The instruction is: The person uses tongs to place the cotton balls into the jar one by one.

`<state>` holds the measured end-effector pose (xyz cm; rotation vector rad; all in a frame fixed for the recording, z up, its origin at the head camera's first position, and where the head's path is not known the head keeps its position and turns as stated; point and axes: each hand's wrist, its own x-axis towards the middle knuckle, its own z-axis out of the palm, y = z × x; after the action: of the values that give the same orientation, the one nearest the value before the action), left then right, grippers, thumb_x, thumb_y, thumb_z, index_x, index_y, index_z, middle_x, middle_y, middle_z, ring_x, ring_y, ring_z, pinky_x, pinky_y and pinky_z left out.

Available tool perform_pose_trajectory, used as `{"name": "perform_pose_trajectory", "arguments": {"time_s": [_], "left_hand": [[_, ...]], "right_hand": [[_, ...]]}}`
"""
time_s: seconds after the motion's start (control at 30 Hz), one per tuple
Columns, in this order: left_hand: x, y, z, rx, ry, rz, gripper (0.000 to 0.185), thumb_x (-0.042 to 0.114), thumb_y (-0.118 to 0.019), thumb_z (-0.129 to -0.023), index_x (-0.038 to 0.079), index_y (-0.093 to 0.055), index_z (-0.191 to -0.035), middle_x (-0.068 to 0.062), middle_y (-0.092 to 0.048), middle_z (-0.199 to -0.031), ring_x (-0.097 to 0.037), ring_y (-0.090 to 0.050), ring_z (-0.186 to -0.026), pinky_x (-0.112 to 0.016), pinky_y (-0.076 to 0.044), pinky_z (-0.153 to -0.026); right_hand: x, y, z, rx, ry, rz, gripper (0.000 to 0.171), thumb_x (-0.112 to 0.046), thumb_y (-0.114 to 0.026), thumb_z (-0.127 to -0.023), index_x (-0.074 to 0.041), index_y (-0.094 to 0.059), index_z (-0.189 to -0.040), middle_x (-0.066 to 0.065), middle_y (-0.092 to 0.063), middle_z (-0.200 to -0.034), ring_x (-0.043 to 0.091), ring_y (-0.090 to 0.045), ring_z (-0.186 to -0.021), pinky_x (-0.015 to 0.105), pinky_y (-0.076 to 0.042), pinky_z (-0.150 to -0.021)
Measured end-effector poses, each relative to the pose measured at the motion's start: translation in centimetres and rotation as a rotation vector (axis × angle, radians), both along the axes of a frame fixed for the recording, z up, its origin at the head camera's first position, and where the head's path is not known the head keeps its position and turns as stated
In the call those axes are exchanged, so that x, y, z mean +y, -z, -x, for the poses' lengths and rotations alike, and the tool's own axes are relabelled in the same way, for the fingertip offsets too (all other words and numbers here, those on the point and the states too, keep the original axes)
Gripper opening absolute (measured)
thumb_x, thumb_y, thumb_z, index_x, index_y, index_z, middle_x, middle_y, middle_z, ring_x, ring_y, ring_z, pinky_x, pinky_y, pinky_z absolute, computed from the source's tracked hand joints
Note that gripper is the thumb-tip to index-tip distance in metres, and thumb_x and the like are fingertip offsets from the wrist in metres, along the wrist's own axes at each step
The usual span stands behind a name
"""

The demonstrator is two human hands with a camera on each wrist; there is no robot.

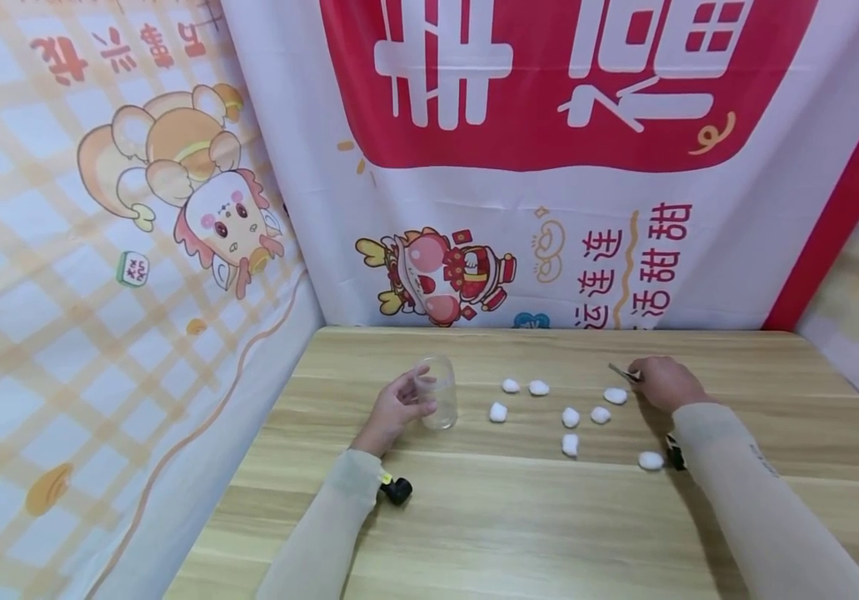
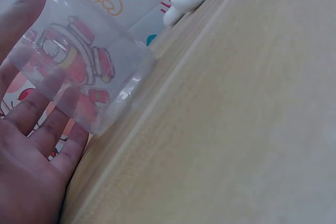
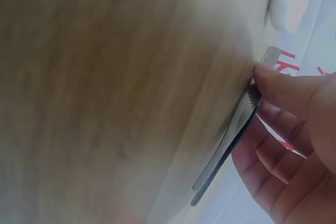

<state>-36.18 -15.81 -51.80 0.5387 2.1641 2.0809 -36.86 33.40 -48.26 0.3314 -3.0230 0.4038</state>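
My left hand (image 1: 395, 408) grips a clear plastic cup (image 1: 438, 392) that stands upright on the wooden table (image 1: 511, 533). In the left wrist view my fingers (image 2: 31, 119) wrap the cup (image 2: 79, 61), which looks empty. My right hand (image 1: 665, 383) pinches metal tweezers (image 1: 624, 372) low over the table, their tips near a white cotton ball (image 1: 615, 396). The right wrist view shows the thumb (image 3: 286, 85) pressing on the tweezers (image 3: 231, 135). Several more cotton balls lie loose between the hands, among them one (image 1: 498, 412) nearest the cup.
A printed red-and-white banner (image 1: 549, 167) hangs close behind the table, and a checked cloth (image 1: 99, 292) covers the left side. Small black wrist cameras (image 1: 397, 490) sit at both sleeves. One cotton ball (image 1: 651, 460) lies beside my right forearm.
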Motion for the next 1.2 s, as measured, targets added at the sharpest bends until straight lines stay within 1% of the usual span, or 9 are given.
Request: {"name": "perform_pose_trajectory", "arguments": {"time_s": [0.13, 0.4, 0.5, 0.67, 0.77, 0.9, 1.03, 1.13, 1.2], "left_hand": [[0.1, 0.3, 0.1, 0.009, -0.001, 0.004, 0.076, 0.016, -0.082, -0.079, 0.007, -0.045, -0.144, -0.007, -0.059, -0.131, -0.028, -0.055, -0.119, -0.037, -0.046, -0.099], [-0.1, 0.0, 0.2, 0.019, -0.003, 0.004, 0.075, 0.02, -0.083, -0.077, 0.011, -0.048, -0.143, -0.007, -0.06, -0.13, -0.028, -0.055, -0.119, -0.038, -0.045, -0.1], [-0.1, 0.0, 0.1, 0.017, -0.001, 0.005, 0.074, 0.02, -0.084, -0.077, 0.012, -0.049, -0.142, -0.008, -0.06, -0.13, -0.029, -0.055, -0.119, -0.038, -0.045, -0.1], [0.0, -0.1, 0.1, 0.009, 0.009, 0.018, 0.075, 0.017, -0.082, -0.08, 0.008, -0.045, -0.144, -0.01, -0.059, -0.131, -0.029, -0.054, -0.12, -0.038, -0.044, -0.1], [0.1, -0.2, 0.1, -0.014, 0.021, 0.023, 0.075, 0.014, -0.08, -0.082, 0.006, -0.042, -0.146, -0.01, -0.057, -0.133, -0.028, -0.053, -0.122, -0.037, -0.043, -0.101], [0.1, -0.9, -0.3, -0.035, 0.034, 0.028, 0.074, 0.009, -0.077, -0.084, 0.005, -0.04, -0.147, -0.012, -0.056, -0.135, -0.028, -0.052, -0.123, -0.036, -0.043, -0.102], [0.1, -2.0, -1.0, -0.025, 0.047, 0.039, 0.074, 0.007, -0.076, -0.084, 0.001, -0.038, -0.147, -0.014, -0.056, -0.135, -0.03, -0.052, -0.123, -0.038, -0.043, -0.102], [-0.1, -1.9, -1.0, -0.02, 0.048, 0.043, 0.073, 0.009, -0.076, -0.085, 0.002, -0.038, -0.147, -0.014, -0.055, -0.136, -0.03, -0.051, -0.124, -0.038, -0.042, -0.103], [-0.3, -1.5, -0.9, -0.018, 0.021, 0.045, 0.072, 0.01, -0.077, -0.085, 0.005, -0.041, -0.147, -0.012, -0.056, -0.135, -0.029, -0.052, -0.123, -0.037, -0.042, -0.103]], "right_hand": [[0.6, 0.2, -0.1, -0.016, 0.0, 0.031, 0.022, -0.009, -0.07, -0.087, 0.001, -0.069, -0.106, 0.011, -0.068, -0.085, 0.035, -0.063, -0.082, 0.055, -0.049, -0.075], [1.2, -1.0, -0.5, -0.156, 0.117, 0.223, 0.039, -0.017, -0.058, -0.098, 0.005, -0.054, -0.13, 0.018, -0.063, -0.1, 0.032, -0.056, -0.087, 0.045, -0.047, -0.072], [1.2, -1.3, -1.0, -0.164, 0.133, 0.245, 0.043, -0.018, -0.055, -0.1, 0.005, -0.05, -0.136, 0.021, -0.06, -0.105, 0.032, -0.055, -0.089, 0.044, -0.047, -0.072], [1.8, -1.3, -1.6, -0.146, 0.121, 0.272, 0.047, -0.014, -0.051, -0.101, 0.008, -0.042, -0.141, 0.029, -0.057, -0.116, 0.038, -0.056, -0.098, 0.051, -0.049, -0.079], [2.2, -1.1, -1.7, -0.129, 0.128, 0.298, 0.047, -0.014, -0.05, -0.101, 0.009, -0.039, -0.141, 0.032, -0.054, -0.119, 0.041, -0.055, -0.103, 0.052, -0.049, -0.081], [2.5, -0.9, -1.9, -0.156, 0.152, 0.461, 0.048, -0.014, -0.047, -0.103, 0.01, -0.033, -0.142, 0.032, -0.05, -0.121, 0.039, -0.058, -0.1, 0.045, -0.055, -0.075], [2.8, -0.4, -2.1, -0.181, 0.168, 0.631, 0.052, -0.012, -0.047, -0.103, 0.012, -0.026, -0.144, 0.031, -0.046, -0.121, 0.032, -0.063, -0.089, 0.037, -0.058, -0.071], [3.0, 0.0, -2.3, -0.155, 0.159, 0.695, 0.051, -0.009, -0.048, -0.102, 0.015, -0.026, -0.142, 0.031, -0.045, -0.118, 0.025, -0.064, -0.082, 0.034, -0.058, -0.069], [2.7, 0.1, -2.4, -0.137, 0.137, 0.749, 0.048, -0.007, -0.048, -0.102, 0.016, -0.028, -0.139, 0.03, -0.046, -0.116, 0.023, -0.064, -0.081, 0.034, -0.058, -0.07]]}}
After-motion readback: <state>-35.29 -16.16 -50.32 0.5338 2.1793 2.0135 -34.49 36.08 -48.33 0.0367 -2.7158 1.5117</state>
